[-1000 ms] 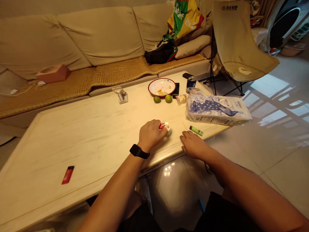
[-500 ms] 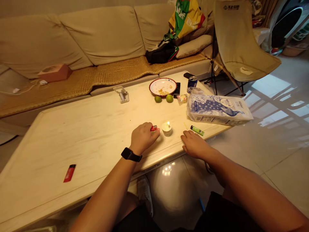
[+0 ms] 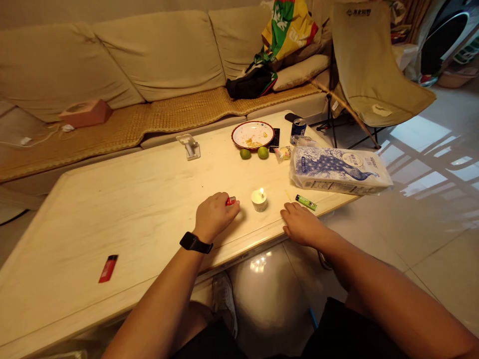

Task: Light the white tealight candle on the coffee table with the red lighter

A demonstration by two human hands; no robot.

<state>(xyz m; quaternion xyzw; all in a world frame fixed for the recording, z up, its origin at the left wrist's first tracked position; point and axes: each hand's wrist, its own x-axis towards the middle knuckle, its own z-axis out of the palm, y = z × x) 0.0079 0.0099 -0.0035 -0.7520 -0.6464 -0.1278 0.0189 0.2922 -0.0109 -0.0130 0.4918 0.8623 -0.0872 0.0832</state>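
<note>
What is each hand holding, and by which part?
Left hand: a red lighter, its body mostly hidden in the fist, metal end showing. Right hand: nothing visible, resting at the table edge.

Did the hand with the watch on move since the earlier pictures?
Yes. The left hand, holding a red lighter, has moved left, away from the lit candle, judged against the plate on the table.

Left of the left hand (image 3: 213,217), the tabletop (image 3: 149,199) opens wide, interrupted by a loose red lighter (image 3: 108,269) and a white stand (image 3: 189,147). A lit candle (image 3: 259,202) blocks the gap toward the right hand (image 3: 302,225); a tissue pack (image 3: 337,169) obstructs the far right.
</note>
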